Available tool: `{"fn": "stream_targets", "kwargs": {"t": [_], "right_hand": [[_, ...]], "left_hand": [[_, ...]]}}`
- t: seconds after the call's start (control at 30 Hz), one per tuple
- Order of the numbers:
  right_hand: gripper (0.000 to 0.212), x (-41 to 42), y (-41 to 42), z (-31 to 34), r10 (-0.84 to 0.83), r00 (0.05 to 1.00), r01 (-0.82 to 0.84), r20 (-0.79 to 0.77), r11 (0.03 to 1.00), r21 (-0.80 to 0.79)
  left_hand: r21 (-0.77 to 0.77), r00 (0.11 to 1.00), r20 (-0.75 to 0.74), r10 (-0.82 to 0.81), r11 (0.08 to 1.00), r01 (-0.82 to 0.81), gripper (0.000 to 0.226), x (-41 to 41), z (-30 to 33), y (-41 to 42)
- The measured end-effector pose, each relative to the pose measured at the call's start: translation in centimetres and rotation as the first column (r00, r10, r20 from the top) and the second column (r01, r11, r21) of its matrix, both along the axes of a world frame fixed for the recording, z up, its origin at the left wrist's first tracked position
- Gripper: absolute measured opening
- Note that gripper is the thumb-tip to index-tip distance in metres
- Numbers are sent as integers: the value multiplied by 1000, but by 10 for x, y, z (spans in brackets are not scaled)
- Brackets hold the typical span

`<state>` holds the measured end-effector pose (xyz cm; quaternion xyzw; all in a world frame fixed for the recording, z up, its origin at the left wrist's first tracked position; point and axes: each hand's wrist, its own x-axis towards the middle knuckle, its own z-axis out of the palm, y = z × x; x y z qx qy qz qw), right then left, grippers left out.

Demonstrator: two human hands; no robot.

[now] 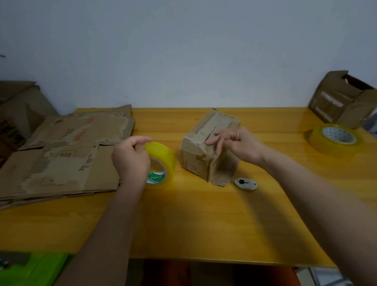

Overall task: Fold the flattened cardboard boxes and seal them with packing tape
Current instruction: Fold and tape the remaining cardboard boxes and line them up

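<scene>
A small folded cardboard box (197, 162) stands in the middle of the yellow wooden table (208, 217). My right hand (237, 144) rests on its top, fingers apart and pointing left; the hand is blurred. Just left of the box a yellow tape roll (163, 157) stands on its edge. My left hand (130, 160) grips that roll from the left side, fingers curled over its top. A stack of flattened cardboard boxes (61, 161) lies at the table's left.
A small grey cutter (245, 183) lies in front of the box. A second tape roll (334, 140) lies flat at the right, behind it an open cardboard box (341, 101). Larger boxes (11, 120) stand at the far left. A green object (27, 277) sits below the table's front left edge.
</scene>
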<state>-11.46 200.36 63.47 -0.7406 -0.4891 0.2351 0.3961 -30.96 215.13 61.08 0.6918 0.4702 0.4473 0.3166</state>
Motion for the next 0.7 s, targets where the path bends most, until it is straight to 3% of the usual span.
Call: {"fn": "stream_targets", "kwargs": {"t": [0.07,0.13,0.2,0.33,0.47,0.7], "right_hand": [[23,-12,11,-9,-27,977,28,210,1000,-3],[42,-24,25,-17,-42,868,92,495,993,-77],[48,-35,36,-17,-110,792,166,601,985,-40],[41,-35,47,-26,-161,767,215,621,977,-13],[38,-28,43,-30,-83,780,128,621,991,-29],[41,10,18,-13,172,965,-160,199,984,-76]], "left_hand": [[-5,999,-34,27,1000,-27,42,7,-2,5],[-3,995,-84,54,999,-54,44,14,-1,9],[2,991,-120,58,998,-58,45,18,1,10],[19,988,-152,34,999,-32,50,21,1,12],[-15,991,-134,-23,1000,21,55,26,0,17],[80,990,-141,-19,996,30,28,25,10,13]]}}
